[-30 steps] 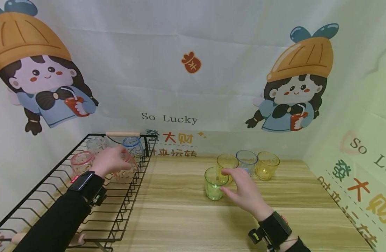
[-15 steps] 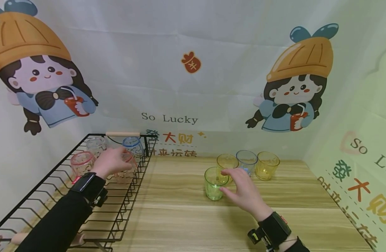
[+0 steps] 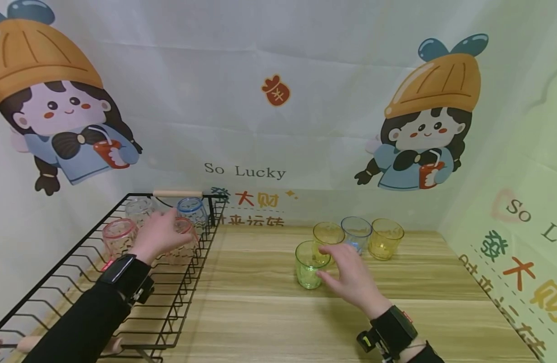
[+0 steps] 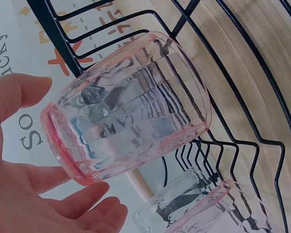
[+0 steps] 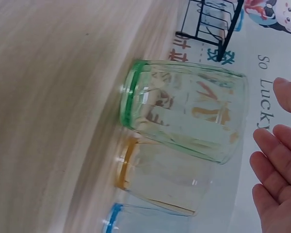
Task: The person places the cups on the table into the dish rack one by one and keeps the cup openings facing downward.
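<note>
Partly hidden, head view | pink glass (image 3: 183, 248) — behind left hand (image 3: 156, 235)

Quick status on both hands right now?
Left hand: open, fingers close to a pink glass; touch unclear.
Right hand: open beside the green glass, holding nothing.

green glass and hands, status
Left hand near pink glass in rack. Right hand beside green glass. Green glass upright on table. Nothing seen blocking right hand; yellow glass close behind.

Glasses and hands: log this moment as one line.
left hand: open near pink glass; right hand: open near green glass; pink glass: inverted in rack; green glass: upright on table
</note>
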